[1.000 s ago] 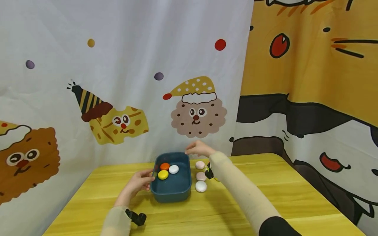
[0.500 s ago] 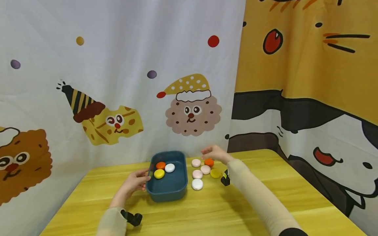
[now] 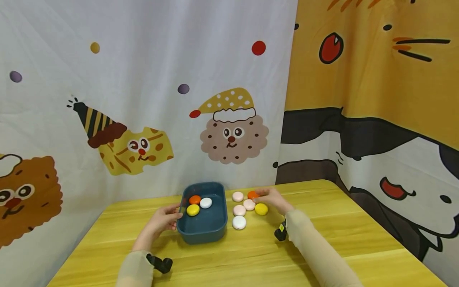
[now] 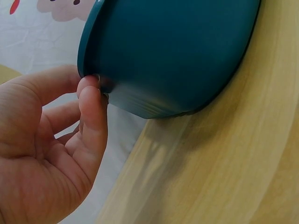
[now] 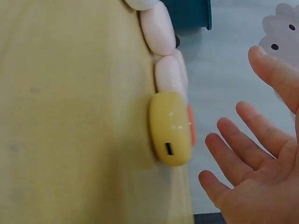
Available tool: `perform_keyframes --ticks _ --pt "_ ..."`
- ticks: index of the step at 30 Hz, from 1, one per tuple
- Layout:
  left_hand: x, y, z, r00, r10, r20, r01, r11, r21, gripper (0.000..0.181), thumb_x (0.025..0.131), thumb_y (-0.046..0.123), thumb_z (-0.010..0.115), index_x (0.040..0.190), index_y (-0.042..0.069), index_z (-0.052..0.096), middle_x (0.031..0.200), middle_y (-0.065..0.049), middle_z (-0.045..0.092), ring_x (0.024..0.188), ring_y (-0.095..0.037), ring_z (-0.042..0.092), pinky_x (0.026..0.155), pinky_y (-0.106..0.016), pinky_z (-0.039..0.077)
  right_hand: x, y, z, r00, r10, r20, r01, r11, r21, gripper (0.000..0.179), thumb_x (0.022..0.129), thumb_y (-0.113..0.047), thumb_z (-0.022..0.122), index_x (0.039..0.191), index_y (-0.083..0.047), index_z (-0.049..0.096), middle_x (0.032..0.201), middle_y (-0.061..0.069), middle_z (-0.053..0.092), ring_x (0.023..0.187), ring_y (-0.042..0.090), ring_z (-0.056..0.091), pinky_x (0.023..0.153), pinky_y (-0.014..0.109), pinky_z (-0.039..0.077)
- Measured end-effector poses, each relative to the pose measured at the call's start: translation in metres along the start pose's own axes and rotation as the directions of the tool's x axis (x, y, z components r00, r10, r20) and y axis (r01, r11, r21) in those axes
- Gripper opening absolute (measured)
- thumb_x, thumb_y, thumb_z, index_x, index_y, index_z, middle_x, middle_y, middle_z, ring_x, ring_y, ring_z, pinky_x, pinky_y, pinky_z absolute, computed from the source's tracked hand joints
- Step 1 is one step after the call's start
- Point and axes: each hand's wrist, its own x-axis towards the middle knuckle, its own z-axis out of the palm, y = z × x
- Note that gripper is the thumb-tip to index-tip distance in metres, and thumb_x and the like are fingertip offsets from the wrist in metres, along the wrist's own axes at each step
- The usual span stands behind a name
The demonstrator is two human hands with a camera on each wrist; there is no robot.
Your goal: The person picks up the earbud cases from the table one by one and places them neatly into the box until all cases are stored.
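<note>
My left hand (image 3: 163, 219) pinches the left rim of a dark blue rounded box (image 3: 202, 238); the left wrist view shows thumb and fingers (image 4: 93, 109) at its edge. Inside the box lie an orange disc (image 3: 195, 200), a yellow disc (image 3: 193, 210) and a white disc (image 3: 206, 203). My right hand (image 3: 273, 199) reaches to another orange disc (image 3: 252, 195) right of the box, overlapping it in the head view. In the right wrist view this hand (image 5: 261, 172) has spread fingers, with nothing between them, near a yellow disc (image 5: 170, 128).
Right of the box, pink discs (image 3: 238, 196) and a white disc (image 3: 239, 222) sit close together beside the yellow one. A wooden table (image 3: 215, 267) carries everything. Behind it hangs a printed curtain (image 3: 143, 79).
My right hand has moved from the box's far right corner rightward, then down to the orange disc. The left hand has stayed at the box rim. The head view has shifted slightly.
</note>
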Motion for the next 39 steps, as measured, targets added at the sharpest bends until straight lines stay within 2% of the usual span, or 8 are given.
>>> perform_keyframes --ticks 5,8,12,20,28,39 --pt "0.000 0.000 0.000 1.000 0.000 -0.001 0.000 1.000 -0.002 0.057 0.096 0.006 0.059 0.147 -0.006 0.035 0.112 -0.015 0.052 0.058 -0.014 0.052 0.054 -0.025 0.051 -0.009 0.011 0.003 1.000 -0.006 0.012 0.005 0.995 0.096 0.058 0.086 -0.012 0.072 0.134 0.011 0.050 0.137 0.028 0.047 0.130 0.043 0.039 0.109 0.055 0.027" --pt "0.000 0.001 0.001 1.000 -0.006 -0.004 0.006 1.000 -0.001 0.057 0.096 0.006 0.059 0.147 -0.005 0.035 0.109 -0.015 0.053 0.058 -0.013 0.052 0.054 -0.025 0.051 -0.012 0.018 0.005 1.000 -0.004 0.021 0.002 0.995 0.100 0.059 0.086 -0.010 0.071 0.136 0.010 0.048 0.140 0.028 0.045 0.132 0.044 0.036 0.109 0.054 0.028" --pt "0.000 0.002 0.001 1.000 -0.014 -0.008 0.014 1.000 0.002 0.057 0.096 0.006 0.059 0.147 -0.005 0.036 0.109 -0.015 0.054 0.059 -0.012 0.052 0.054 -0.024 0.050 -0.014 0.026 0.007 1.000 0.005 0.000 -0.005 0.998 0.056 0.059 0.086 -0.010 0.072 0.136 0.008 0.049 0.139 0.027 0.046 0.131 0.044 0.038 0.107 0.053 0.032" --pt "0.001 -0.001 0.001 1.000 0.002 -0.002 -0.002 1.000 0.001 0.057 0.096 0.006 0.059 0.147 -0.006 0.035 0.112 -0.016 0.053 0.059 -0.014 0.052 0.054 -0.025 0.051 -0.014 0.036 0.001 1.000 0.020 0.010 -0.020 0.999 0.042 0.057 0.085 -0.010 0.074 0.135 0.006 0.052 0.140 0.024 0.047 0.132 0.042 0.038 0.109 0.054 0.028" --pt "0.000 -0.002 0.000 1.000 -0.011 -0.023 0.011 1.000 0.009 0.057 0.095 0.007 0.060 0.146 -0.005 0.037 0.109 -0.015 0.053 0.059 -0.013 0.052 0.054 -0.024 0.050 -0.013 0.043 -0.001 0.997 -0.027 0.074 0.026 1.000 0.016 0.057 0.082 -0.007 0.076 0.134 0.005 0.055 0.139 0.024 0.048 0.132 0.041 0.037 0.109 0.055 0.027" --pt "-0.001 -0.001 -0.001 1.000 0.015 0.006 -0.015 1.000 -0.003 0.060 0.095 0.008 0.062 0.147 -0.006 0.035 0.115 -0.017 0.051 0.059 -0.012 0.052 0.055 -0.026 0.051 -0.016 0.041 0.000 0.993 -0.071 0.090 0.076 0.996 -0.052 0.056 0.080 -0.004 0.076 0.131 0.007 0.055 0.135 0.026 0.050 0.124 0.039 0.046 0.104 0.054 0.034"
